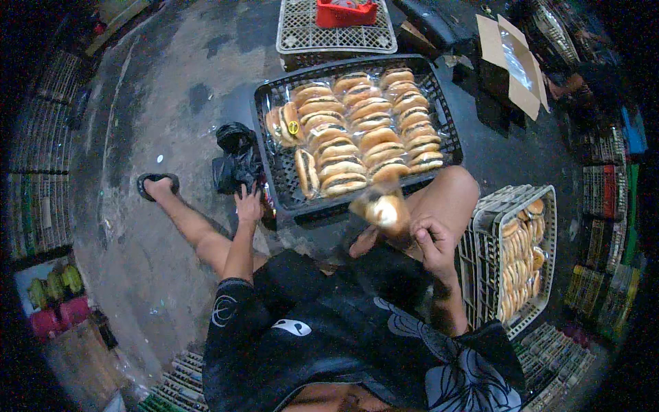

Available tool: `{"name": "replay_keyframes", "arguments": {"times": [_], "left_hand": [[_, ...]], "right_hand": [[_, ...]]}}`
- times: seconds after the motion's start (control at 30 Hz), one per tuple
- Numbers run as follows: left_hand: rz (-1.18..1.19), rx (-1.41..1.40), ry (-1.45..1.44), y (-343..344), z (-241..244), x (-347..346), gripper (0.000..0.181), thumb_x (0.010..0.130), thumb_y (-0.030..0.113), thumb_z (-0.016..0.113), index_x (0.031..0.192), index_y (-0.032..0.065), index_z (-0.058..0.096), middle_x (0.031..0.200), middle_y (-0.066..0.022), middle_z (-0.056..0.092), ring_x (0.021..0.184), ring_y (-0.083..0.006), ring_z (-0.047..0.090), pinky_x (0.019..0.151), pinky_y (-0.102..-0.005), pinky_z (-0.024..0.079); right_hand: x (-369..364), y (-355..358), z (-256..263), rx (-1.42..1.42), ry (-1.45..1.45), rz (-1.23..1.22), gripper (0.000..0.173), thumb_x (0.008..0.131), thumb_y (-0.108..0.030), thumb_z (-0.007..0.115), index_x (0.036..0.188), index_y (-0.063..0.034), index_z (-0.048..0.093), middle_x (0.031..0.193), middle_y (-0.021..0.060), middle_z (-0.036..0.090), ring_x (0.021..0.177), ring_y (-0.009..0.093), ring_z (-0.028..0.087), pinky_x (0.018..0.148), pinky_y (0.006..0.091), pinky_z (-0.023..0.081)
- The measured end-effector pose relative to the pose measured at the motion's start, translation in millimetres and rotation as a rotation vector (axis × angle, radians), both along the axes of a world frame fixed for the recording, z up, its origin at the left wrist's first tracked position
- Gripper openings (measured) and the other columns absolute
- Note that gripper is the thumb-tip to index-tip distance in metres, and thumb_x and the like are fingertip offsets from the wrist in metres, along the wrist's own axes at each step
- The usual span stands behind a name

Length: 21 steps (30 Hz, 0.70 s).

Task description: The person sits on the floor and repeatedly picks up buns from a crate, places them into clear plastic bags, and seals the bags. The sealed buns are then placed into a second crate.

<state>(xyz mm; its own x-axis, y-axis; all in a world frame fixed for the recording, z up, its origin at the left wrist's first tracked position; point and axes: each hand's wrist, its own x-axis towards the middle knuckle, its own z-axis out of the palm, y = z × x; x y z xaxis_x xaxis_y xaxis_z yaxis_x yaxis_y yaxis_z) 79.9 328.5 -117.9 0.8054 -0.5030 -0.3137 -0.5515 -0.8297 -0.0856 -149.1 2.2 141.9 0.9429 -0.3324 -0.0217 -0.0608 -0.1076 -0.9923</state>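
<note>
My right hand (435,244) pinches the corner of a clear plastic bag with a bun (383,211) in it, blurred, in front of my bent knee. My left hand (248,203) has its fingers spread at the edge of a black plastic bag (234,165) on the floor; I cannot tell whether it touches the bag. Before me stands a black plastic crate (293,210) holding rows of filled, bagged buns (337,165). One bagged pair at its left side bears a round yellow sticker (293,127).
To my right is a pale plastic crate (479,247) full of bagged buns. Beyond the black crate lies another pale crate (334,38) with a red container (346,14) on top. An opened cardboard box (507,72) stands far right, near another person's hand (564,87). Stacked crates line both sides.
</note>
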Motion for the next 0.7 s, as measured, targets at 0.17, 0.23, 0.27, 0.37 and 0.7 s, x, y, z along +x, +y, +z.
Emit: {"name": "replay_keyframes", "arguments": {"times": [0.17, 0.23, 0.27, 0.37, 0.7], "left_hand": [[-0.098, -0.161, -0.001, 25.5, -41.6, -8.5, 0.021, 0.075, 0.011, 0.047, 0.093, 0.0033, 0.055, 0.109, -0.008, 0.049, 0.106, -0.0265, 0.043, 0.079, -0.0396, 0.041], [0.005, -0.003, 0.046, 44.1, -40.5, -2.0, 0.016, 0.075, 0.014, 0.049, 0.085, 0.0058, 0.058, 0.101, -0.0064, 0.053, 0.1, -0.024, 0.046, 0.078, -0.0401, 0.041], [0.061, 0.073, 0.068, 54.1, -39.7, -0.5, 0.015, 0.075, 0.015, 0.05, 0.082, 0.007, 0.06, 0.097, -0.0055, 0.054, 0.097, -0.0228, 0.048, 0.078, -0.0404, 0.041], [0.188, 0.316, 0.155, 76.3, -27.6, 15.1, 0.02, 0.073, 0.018, 0.054, 0.09, 0.007, 0.053, 0.1, -0.0069, 0.051, 0.096, -0.0212, 0.047, 0.081, -0.0388, 0.038], [0.255, -1.408, 1.076, -96.0, 191.9, -53.8, 0.081, 0.066, 0.043, 0.065, 0.127, 0.0019, 0.029, 0.128, -0.0159, 0.033, 0.121, -0.0235, 0.028, 0.098, -0.032, 0.022]], "right_hand": [[6.7, 4.0, 7.6, 0.117, -0.032, -0.06, 0.014, 0.085, -0.011, 0.046, 0.078, 0.0, 0.048, 0.074, 0.0022, 0.046, 0.067, 0.009, 0.041, 0.062, 0.0202, 0.034], [7.9, 7.0, 8.2, 0.153, -0.015, -0.044, 0.014, 0.085, -0.011, 0.046, 0.077, -0.0001, 0.049, 0.074, 0.0022, 0.046, 0.066, 0.009, 0.041, 0.061, 0.0202, 0.034], [10.0, 9.7, 6.2, 0.125, -0.005, -0.023, 0.014, 0.085, -0.011, 0.046, 0.077, -0.0002, 0.049, 0.074, 0.0018, 0.047, 0.065, 0.008, 0.041, 0.061, 0.0201, 0.034], [11.8, 10.1, 4.4, 0.089, 0.061, -0.026, 0.013, 0.085, -0.011, 0.045, 0.077, -0.001, 0.05, 0.072, 0.0005, 0.048, 0.063, 0.007, 0.041, 0.059, 0.0198, 0.034], [49.6, 20.3, -4.7, 0.208, 0.154, -0.112, 0.018, 0.087, -0.018, 0.043, 0.082, -0.0022, 0.051, 0.072, 0.0006, 0.05, 0.071, 0.009, 0.047, 0.065, 0.0223, 0.039]]}}
